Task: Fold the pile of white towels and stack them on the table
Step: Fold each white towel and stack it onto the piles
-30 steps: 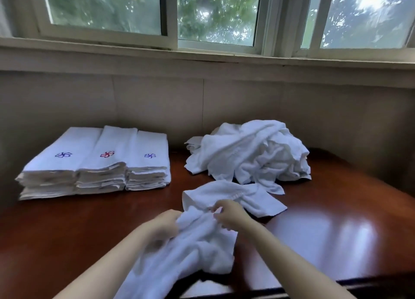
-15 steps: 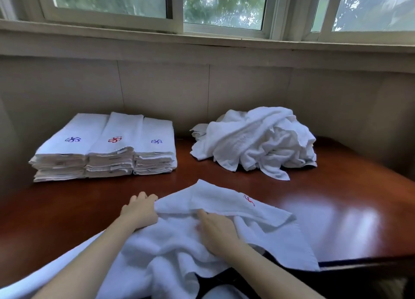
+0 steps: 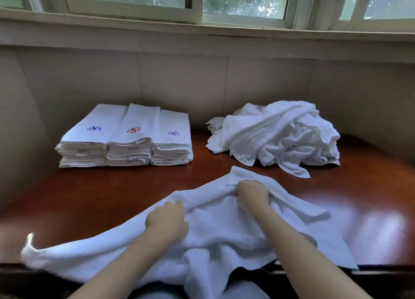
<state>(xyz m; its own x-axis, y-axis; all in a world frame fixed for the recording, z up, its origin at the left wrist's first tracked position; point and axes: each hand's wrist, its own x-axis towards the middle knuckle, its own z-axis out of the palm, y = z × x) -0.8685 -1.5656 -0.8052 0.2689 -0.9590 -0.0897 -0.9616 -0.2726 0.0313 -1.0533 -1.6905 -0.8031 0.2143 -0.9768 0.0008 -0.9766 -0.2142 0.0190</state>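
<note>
1. The right hand (image 3: 252, 195) is closed on the towel (image 3: 224, 231). Its fingers are curled into a bunched fold just behind the towel's far hem.
2. The left hand (image 3: 166, 220) is likewise clenched on the same towel, knuckles up, with cloth gathered under its curled fingers. It is set nearer the table's front edge than the right hand.
3. The towel is laid across the front of the table (image 3: 112, 197), and its long axis runs roughly along that edge from left to right. One corner is pointed toward the table's back. A thin tail is stretched out to the table's front left, and the middle is draped over the front edge.
4. The cloth is seen as white, soft terry, rumpled into loose ridges between and below the two hands. A flatter hemmed band is shown along its back right side.
5. The table is of dark reddish wood, polished, with window light reflected on its right part.
6. At the table's back right, a crumpled pile (image 3: 276, 136) of white towels is heaped.
7. At the table's back left, three folded stacks (image 3: 125, 141) are set side by side, touching. They are topped with small embroidered flower motifs, two blue and one red.
</note>
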